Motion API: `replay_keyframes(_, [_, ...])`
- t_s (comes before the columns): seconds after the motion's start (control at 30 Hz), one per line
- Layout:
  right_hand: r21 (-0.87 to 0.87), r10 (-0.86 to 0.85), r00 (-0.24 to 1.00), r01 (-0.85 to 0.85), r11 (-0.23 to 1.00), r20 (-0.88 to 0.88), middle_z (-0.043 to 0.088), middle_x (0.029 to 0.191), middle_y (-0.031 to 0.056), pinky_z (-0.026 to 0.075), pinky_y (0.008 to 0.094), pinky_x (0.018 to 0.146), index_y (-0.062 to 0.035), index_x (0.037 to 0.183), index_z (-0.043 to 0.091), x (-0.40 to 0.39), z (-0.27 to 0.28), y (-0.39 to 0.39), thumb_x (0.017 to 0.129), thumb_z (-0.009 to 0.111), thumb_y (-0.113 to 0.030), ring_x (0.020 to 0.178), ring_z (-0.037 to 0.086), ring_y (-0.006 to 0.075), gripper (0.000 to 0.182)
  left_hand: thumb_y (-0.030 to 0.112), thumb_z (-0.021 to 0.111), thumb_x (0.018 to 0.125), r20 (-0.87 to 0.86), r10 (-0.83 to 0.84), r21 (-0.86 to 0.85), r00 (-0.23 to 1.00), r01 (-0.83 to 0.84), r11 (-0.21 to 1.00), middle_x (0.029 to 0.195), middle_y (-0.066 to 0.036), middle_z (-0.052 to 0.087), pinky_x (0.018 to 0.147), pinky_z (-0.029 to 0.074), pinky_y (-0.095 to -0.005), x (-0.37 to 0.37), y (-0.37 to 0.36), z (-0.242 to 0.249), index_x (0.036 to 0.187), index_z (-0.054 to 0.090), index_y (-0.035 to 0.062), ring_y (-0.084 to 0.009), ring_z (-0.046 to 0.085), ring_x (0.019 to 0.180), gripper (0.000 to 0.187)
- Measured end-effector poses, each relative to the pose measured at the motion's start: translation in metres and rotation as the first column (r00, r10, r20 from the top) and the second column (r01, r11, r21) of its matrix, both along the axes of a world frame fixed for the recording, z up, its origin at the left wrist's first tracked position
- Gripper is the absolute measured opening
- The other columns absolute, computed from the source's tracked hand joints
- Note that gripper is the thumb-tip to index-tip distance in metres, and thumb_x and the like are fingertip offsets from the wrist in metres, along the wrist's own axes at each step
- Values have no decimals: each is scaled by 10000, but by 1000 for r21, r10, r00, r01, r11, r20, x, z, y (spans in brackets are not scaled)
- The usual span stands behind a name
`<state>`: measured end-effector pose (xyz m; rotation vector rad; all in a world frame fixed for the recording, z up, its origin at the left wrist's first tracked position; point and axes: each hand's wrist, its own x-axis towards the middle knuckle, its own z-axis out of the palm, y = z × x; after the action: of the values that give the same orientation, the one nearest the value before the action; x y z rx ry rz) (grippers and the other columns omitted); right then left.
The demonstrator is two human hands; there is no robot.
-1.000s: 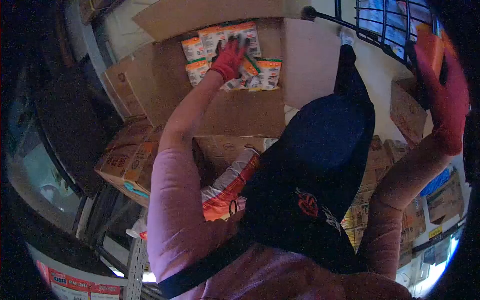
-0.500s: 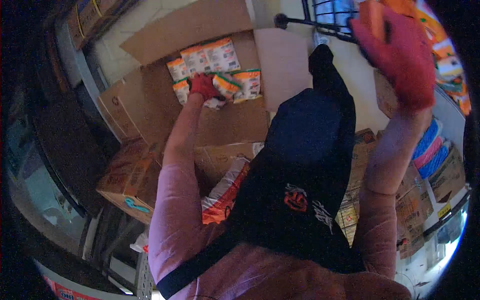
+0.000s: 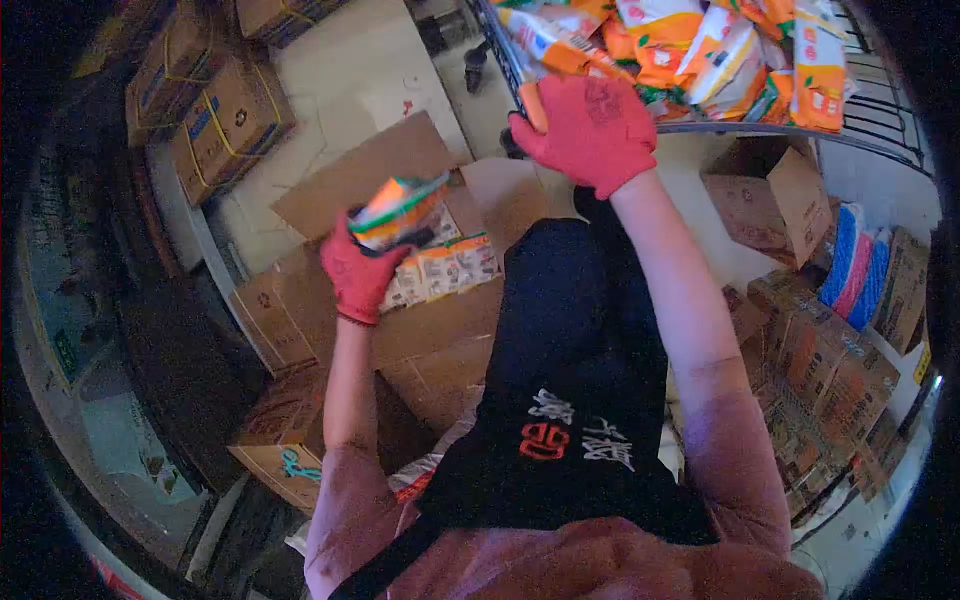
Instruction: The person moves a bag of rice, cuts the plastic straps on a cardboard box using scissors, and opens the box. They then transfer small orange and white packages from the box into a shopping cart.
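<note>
My left hand [image 3: 360, 270], in a red glove with dark palm, is closed around a packet [image 3: 400, 212] in orange, white and green, slightly blurred. It is raised above an open cardboard box [image 3: 440, 328], where several white and orange packets [image 3: 440, 268] lie in rows. My right hand [image 3: 592, 132], also in a red glove, is wrapped over the near left corner of a wire cart basket [image 3: 735, 128], thumb against an orange piece [image 3: 532, 107] there; its fingertips are hidden. Orange and white packets [image 3: 690, 50] are heaped in the basket.
Strapped cartons [image 3: 230, 125] stand at the upper left, and a carton with a turquoise mark [image 3: 290, 460] at the lower left. To the right are an open carton [image 3: 770, 205], blue and pink bundles [image 3: 855, 265] and stacked cartons [image 3: 820, 370].
My left hand has lifted a packet up out of the box. The view has turned so the filled basket shows more, with my right hand still at its edge.
</note>
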<state>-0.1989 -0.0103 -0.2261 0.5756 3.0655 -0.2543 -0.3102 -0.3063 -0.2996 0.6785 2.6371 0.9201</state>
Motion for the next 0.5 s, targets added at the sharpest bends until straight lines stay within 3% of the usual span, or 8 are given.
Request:
replay_keyframes(0.07, [-53, -9, 989, 1, 999, -144, 622, 740, 143, 491, 425, 633, -77, 802, 608, 5, 1, -3, 795, 538, -457, 700, 624, 308, 386, 294, 889, 436, -162, 28, 311, 986, 24, 950, 913, -111, 645, 790, 490, -369, -12, 49, 65, 1034, 547, 32, -296, 628, 850, 737])
replay_keyframes(0.2, [36, 8, 972, 0, 999, -235, 614, 808, 116, 492, 405, 653, -86, 841, 602, 14, -10, -7, 787, 562, -484, 774, 614, 282, 404, 333, 880, 462, -553, 125, 570, 824, 265, 777, 955, -124, 603, 789, 464, -399, -26, 161, 140, 1067, 536, 52, -293, 590, 883, 750])
replay_keyframes(0.27, [61, 16, 971, -1, 998, -239, 604, 849, 104, 491, 400, 668, -93, 875, 586, 16, -10, -9, 770, 594, -488, 794, 604, 285, 409, 258, 876, 522, -774, 120, 433, 622, 382, 817, 1042, -117, 591, 846, 463, -353, -13, 210, 161, 1140, 486, 17, -238, 580, 960, 769])
replay_keyframes(0.3, [93, 51, 952, -23, 995, -302, 608, 862, 114, 491, 408, 677, -86, 907, 589, 18, -13, -8, 776, 581, -499, 813, 602, 288, 433, 288, 820, 612, -860, 141, 411, 491, 502, 761, 1011, -122, 590, 827, 443, -395, -18, 237, 153, 1108, 517, 39, -303, 569, 920, 632])
replay_keyframes(0.33, [122, 91, 928, -50, 991, -362, 611, 875, 123, 491, 417, 687, -80, 940, 593, 19, -18, -5, 781, 568, -509, 831, 601, 290, 459, 438, 686, 719, -806, -169, 228, 568, 561, 796, 1319, -218, 387, 980, 302, -538, -17, 240, 141, 1320, 389, 87, -419, 362, 1209, 757])
replay_keyframes(0.37, [145, 134, 897, -79, 986, -420, 615, 888, 133, 491, 425, 697, -73, 973, 596, 20, -23, -4, 787, 555, -520, 849, 600, 293, 486, 357, 699, 705, -825, -241, 160, 511, 621, 768, 1234, -194, 435, 957, 294, -563, -6, 245, 152, 1236, 433, 46, -405, 399, 1147, 670])
replay_keyframes(0.43, [84, 125, 942, -103, 991, -312, 615, 872, 147, 490, 426, 692, -63, 969, 593, 22, -16, -2, 775, 561, -536, 832, 606, 296, 512, 372, 701, 718, -788, -256, 151, 560, 579, 801, 1264, -197, 432, 952, 336, -514, -4, 217, 128, 1260, 419, 24, -389, 416, 1146, 703])
replay_keyframes(0.5, [-8, 100, 982, -103, 995, -159, 616, 863, 162, 485, 433, 697, -58, 958, 597, 20, -1, -3, 755, 594, -531, 822, 608, 314, 515, 308, 750, 686, -741, -103, 247, 664, 411, 877, 1096, -150, 541, 866, 404, -446, -29, 169, 75, 1144, 504, 49, -346, 512, 995, 581])
